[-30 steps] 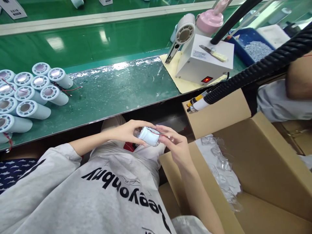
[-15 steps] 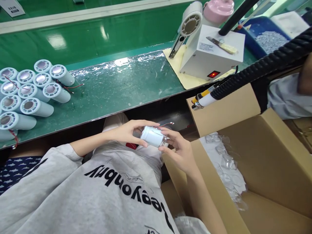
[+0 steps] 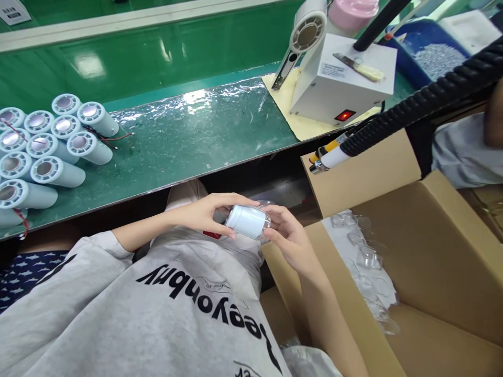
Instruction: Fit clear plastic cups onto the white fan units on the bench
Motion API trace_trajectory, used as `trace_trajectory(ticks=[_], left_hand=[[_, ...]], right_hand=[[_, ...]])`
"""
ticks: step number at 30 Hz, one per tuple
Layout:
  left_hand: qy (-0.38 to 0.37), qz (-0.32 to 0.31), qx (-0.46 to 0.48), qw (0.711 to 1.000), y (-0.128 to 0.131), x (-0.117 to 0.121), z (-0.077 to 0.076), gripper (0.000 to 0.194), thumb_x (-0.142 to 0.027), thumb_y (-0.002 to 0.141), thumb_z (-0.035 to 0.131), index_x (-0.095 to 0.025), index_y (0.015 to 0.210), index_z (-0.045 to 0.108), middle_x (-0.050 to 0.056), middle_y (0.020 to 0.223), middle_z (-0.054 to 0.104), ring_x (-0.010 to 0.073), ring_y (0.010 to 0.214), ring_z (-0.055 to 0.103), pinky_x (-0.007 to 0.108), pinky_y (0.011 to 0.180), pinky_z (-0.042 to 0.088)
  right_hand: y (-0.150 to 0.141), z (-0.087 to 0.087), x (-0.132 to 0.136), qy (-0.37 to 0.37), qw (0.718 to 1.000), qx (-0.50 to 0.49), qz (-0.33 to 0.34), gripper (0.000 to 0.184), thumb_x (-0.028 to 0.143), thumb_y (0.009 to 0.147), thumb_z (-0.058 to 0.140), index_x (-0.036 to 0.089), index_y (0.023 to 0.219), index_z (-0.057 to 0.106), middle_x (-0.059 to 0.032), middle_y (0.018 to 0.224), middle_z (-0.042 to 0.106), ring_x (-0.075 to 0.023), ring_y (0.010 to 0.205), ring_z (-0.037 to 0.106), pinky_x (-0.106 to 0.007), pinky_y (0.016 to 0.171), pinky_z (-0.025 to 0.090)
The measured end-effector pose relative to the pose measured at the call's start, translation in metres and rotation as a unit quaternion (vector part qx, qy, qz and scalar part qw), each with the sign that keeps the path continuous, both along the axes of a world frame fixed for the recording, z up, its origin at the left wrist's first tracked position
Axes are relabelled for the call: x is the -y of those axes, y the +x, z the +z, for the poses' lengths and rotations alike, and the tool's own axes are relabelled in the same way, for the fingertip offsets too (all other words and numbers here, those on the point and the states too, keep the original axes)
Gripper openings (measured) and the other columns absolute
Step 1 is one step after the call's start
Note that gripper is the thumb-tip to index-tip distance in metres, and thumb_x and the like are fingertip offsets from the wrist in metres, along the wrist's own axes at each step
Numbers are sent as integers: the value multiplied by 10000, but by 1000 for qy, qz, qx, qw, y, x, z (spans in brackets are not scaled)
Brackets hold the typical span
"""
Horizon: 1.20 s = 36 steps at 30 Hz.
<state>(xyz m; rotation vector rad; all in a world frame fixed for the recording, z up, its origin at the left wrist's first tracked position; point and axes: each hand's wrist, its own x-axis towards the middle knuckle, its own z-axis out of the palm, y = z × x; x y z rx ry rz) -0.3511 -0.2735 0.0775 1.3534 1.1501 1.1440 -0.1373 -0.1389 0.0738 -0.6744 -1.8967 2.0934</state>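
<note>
Over my lap, a light blue cylinder lies on its side between my two hands, with a clear plastic cover around it. My left hand grips its left end, thumb on the near side and fingers along the far side. At the right end, my right hand has its thumb and fingers closed on the clear cover. The cylinder's thin wires no longer stand out from it; where they lie is hidden. Several similar blue cylinders with ringed ends and red-black wires rest at the bench's left.
The green bench runs in front of me. On it are a white box with a lit red switch, a handheld fan and a knife. A black hose crosses at right above a cardboard box holding clear plastic pieces.
My right hand has shifted its grip on the clear cover, its fingers closer in. The wires that stuck up above the cylinder are out of sight.
</note>
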Motion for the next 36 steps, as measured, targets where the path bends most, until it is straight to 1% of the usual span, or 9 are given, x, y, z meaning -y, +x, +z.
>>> trace_trajectory(ticks=[4,7,12,18,21,24,29,31,36], left_hand=[[5,-2,-13,1000,0,1,-1,690,-312,797,849,-259,1441,608,147,1487,590,288,1353,587,383,1070,529],[26,-3,-18,999,-1,2,-3,688,-313,810,840,-255,1451,599,156,1492,584,287,1361,584,381,1070,531],[33,-2,-33,999,-2,2,-6,680,-326,810,836,-267,1446,604,154,1497,587,304,1375,576,414,1088,522],[27,-1,-38,999,-2,2,-5,682,-331,795,846,-270,1434,617,147,1505,589,314,1395,561,439,1125,495],[42,1,-33,999,-1,3,-4,677,-322,803,843,-264,1438,615,150,1502,592,306,1397,563,431,1133,491],[47,4,-36,998,-1,4,-3,682,-310,796,850,-266,1436,618,149,1498,597,303,1401,562,438,1153,479],[49,3,-24,998,-1,5,-4,697,-280,792,855,-283,1445,610,146,1523,576,295,1430,540,431,1151,488],[45,3,-12,999,-1,5,-6,710,-274,780,865,-292,1443,611,146,1539,558,297,1439,529,419,1129,509],[36,5,-7,999,2,7,-3,640,-265,782,855,-281,1389,650,147,1475,597,300,1386,567,369,1012,579]], right_hand=[[-4,-3,1,-31,999,11,-5,344,493,845,765,264,1073,648,-23,922,715,-172,749,673,-290,643,579],[-6,-7,2,-62,998,22,-9,409,571,827,754,251,1046,622,2,813,662,-163,677,652,-298,589,594],[-8,-12,5,-113,992,43,-27,548,718,769,742,237,978,583,30,768,603,-141,549,637,-294,486,590],[-13,-9,6,-149,988,45,6,592,786,769,694,236,933,548,43,656,633,-138,453,623,-247,405,517],[-17,-9,8,-158,986,47,6,603,811,762,674,235,881,538,50,598,613,-127,398,570,-234,354,463],[-20,-9,11,-173,984,49,6,617,837,770,632,230,836,541,58,560,585,-104,351,498,-236,337,448],[-23,-6,15,-223,972,76,12,627,837,746,650,227,838,538,24,573,629,-125,388,537,-214,308,404],[-22,-5,14,-248,964,90,32,636,843,748,640,221,846,554,12,540,638,-118,362,513,-205,307,398],[-20,-4,13,-299,941,136,82,714,860,839,494,167,785,656,-36,507,640,-97,319,454,-201,298,380]])
